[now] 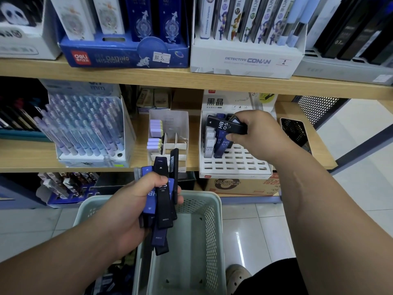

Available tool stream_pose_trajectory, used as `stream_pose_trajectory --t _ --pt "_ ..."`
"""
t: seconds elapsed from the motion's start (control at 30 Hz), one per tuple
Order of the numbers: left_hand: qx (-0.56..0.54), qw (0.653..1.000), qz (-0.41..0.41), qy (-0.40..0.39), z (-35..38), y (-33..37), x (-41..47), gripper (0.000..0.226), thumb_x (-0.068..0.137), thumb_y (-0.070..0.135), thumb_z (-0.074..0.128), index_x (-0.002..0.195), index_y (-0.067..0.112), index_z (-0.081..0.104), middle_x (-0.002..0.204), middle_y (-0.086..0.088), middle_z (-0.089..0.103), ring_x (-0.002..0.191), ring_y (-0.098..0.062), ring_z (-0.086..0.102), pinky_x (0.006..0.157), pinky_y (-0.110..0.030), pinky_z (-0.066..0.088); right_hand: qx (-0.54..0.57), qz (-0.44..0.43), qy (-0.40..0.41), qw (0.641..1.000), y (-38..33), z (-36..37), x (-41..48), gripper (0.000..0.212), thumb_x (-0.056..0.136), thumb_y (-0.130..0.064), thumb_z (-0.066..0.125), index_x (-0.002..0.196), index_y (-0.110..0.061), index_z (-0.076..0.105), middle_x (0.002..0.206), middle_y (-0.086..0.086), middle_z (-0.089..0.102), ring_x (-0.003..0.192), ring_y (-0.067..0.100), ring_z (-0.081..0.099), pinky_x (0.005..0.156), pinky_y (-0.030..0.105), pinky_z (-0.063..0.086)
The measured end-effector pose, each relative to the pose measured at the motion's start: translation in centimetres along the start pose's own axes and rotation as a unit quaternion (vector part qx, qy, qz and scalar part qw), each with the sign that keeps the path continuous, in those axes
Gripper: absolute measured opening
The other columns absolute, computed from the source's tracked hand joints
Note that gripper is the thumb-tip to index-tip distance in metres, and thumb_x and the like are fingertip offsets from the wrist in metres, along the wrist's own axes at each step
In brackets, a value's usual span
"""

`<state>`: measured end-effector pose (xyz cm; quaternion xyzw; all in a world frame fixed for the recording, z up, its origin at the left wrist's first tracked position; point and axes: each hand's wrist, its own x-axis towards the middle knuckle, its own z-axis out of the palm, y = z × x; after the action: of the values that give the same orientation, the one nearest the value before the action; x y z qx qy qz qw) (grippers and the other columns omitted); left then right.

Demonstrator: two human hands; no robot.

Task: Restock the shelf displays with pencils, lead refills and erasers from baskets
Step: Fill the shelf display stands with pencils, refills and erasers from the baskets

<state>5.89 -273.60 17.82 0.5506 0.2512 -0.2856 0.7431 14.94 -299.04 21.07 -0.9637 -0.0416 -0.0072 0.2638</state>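
Note:
My left hand (136, 201) grips a fanned bundle of several blue and black lead refill cases (163, 201) above the pale green basket (209, 211). My right hand (257, 133) pinches one black "HB 0.5" lead refill case (225, 126), held sideways over the white slotted refill display (236, 162) on the middle shelf. A few refill cases (214, 145) stand in that display's back-left slots. To its left is a white divided eraser box (170, 124) with purple erasers (156, 126).
A white box of purple pens (89, 128) sits on the shelf at left. The upper shelf holds a blue deli display (127, 54) and a white Conan display (246, 60). A phone (294, 129) lies on the shelf's right end. Tiled floor lies below.

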Motion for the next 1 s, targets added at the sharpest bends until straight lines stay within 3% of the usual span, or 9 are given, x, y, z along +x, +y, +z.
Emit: stream_pose_trajectory --t 0.2,0.4,0.53,0.63,0.7,0.8,0.9,1.0 --pt "0.005 1.000 0.001 0.009 -0.5 -0.1 0.3 0.035 0.085 0.027 0.059 0.106 0.002 0.072 0.095 -0.018 0.076 0.080 -0.023 0.071 0.071 -0.035 0.047 -0.002 0.009 -0.013 1.000 0.3 -0.2 0.2 0.018 0.088 -0.013 0.076 0.077 -0.012 0.061 0.062 -0.004 0.050 0.053 0.008 0.042 0.045 0.018 0.028" --pt "0.014 1.000 -0.001 -0.002 -0.8 0.2 -0.4 0.055 0.065 0.033 0.065 0.108 0.001 0.072 0.095 -0.020 0.076 0.076 -0.024 0.068 0.070 -0.034 0.048 -0.023 0.008 -0.017 1.000 -0.1 1.3 0.8 0.028 0.085 -0.011 0.078 0.069 -0.020 0.056 0.067 -0.005 0.052 0.061 0.013 0.047 0.053 0.023 0.031" --pt "0.009 1.000 -0.002 -0.003 -0.7 0.4 -0.8 0.040 0.086 0.028 0.059 0.112 0.000 0.070 0.093 -0.019 0.076 0.064 -0.019 0.067 0.061 -0.029 0.048 0.011 0.012 0.006 1.000 0.4 1.8 0.4 0.016 0.086 -0.014 0.078 0.078 -0.012 0.064 0.070 -0.005 0.051 0.062 0.012 0.047 0.052 0.021 0.034" --pt "0.004 1.000 -0.003 0.000 -0.5 0.4 -0.8 0.038 0.089 0.029 0.057 0.112 0.001 0.071 0.094 -0.019 0.076 0.064 -0.018 0.068 0.058 -0.027 0.048 0.117 0.028 0.049 0.992 0.9 1.1 -0.4 0.011 0.088 -0.018 0.078 0.091 -0.011 0.069 0.068 0.000 0.060 0.051 0.008 0.049 0.049 0.019 0.041" --pt "-0.008 1.000 0.000 0.003 -0.4 0.3 -0.7 0.039 0.088 0.028 0.058 0.114 0.002 0.070 0.094 -0.019 0.076 0.069 -0.019 0.072 0.063 -0.029 0.049 0.188 0.047 0.060 0.979 1.2 0.6 -1.0 0.015 0.087 -0.023 0.080 0.094 -0.014 0.071 0.059 -0.008 0.059 0.044 0.006 0.048 0.047 0.024 0.042" --pt "-0.015 1.000 0.005 0.009 0.0 0.1 -0.4 0.036 0.088 0.026 0.058 0.112 0.002 0.070 0.094 -0.018 0.076 0.074 -0.021 0.073 0.068 -0.032 0.048 0.236 0.099 0.042 0.966 1.7 0.6 -2.1 0.026 0.081 -0.029 0.084 0.092 -0.012 0.067 0.045 -0.017 0.045 0.039 0.002 0.038 0.043 0.017 0.033" --pt "-0.008 1.000 0.006 0.004 0.6 -0.2 -0.5 0.034 0.089 0.026 0.058 0.109 0.002 0.071 0.094 -0.017 0.077 0.075 -0.021 0.073 0.070 -0.032 0.047 0.260 0.165 0.018 0.951 2.1 0.7 -3.2 0.042 0.080 -0.043 0.082 0.092 -0.009 0.060 0.052 -0.011 0.040 0.044 0.009 0.033 0.043 0.025 0.029" --pt "0.001 1.000 0.010 0.002 1.0 -0.6 -0.7 0.033 0.090 0.025 0.058 0.110 0.002 0.070 0.094 -0.017 0.077 0.079 -0.023 0.071 0.072 -0.033 0.047 0.259 0.229 -0.013 0.938 1.8 0.4 -4.1 0.067 0.083 -0.069 0.064 0.097 -0.004 0.060 0.059 -0.001 0.038 0.044 0.012 0.031 0.044 0.026 0.027"
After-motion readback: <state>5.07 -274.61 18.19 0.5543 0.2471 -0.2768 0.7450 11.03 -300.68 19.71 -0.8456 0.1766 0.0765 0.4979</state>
